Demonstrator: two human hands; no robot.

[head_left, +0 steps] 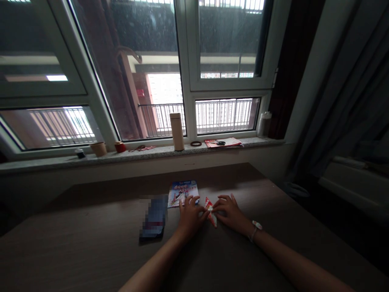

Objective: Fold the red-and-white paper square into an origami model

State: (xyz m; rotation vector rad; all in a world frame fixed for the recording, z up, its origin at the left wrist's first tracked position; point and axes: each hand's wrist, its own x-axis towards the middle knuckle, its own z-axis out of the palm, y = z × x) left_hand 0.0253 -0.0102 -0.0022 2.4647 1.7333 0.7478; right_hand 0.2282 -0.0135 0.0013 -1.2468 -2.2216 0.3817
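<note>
A small folded piece of red and white paper [213,219], pointed at both ends, is on the dark table between my hands. My left hand [191,215] pinches its left side with thumb and forefinger. From the right, my right hand [231,211] grips its other side, the remaining fingers raised. My fingertips hide the paper's middle. Behind my left hand lies a blue printed booklet [185,187], partly covered by my fingers. A dark phone-shaped object [154,219], its surface blurred out, rests left of my left hand.
The brown table [100,243] reaches toward a stone windowsill [152,153]. On the sill stand a tall beige flask [177,133], a tan cup [99,149], a red spool-like item [120,147], a dark bracelet [196,143], red papers [234,142] with scissors [221,143], and a clear bottle [264,125].
</note>
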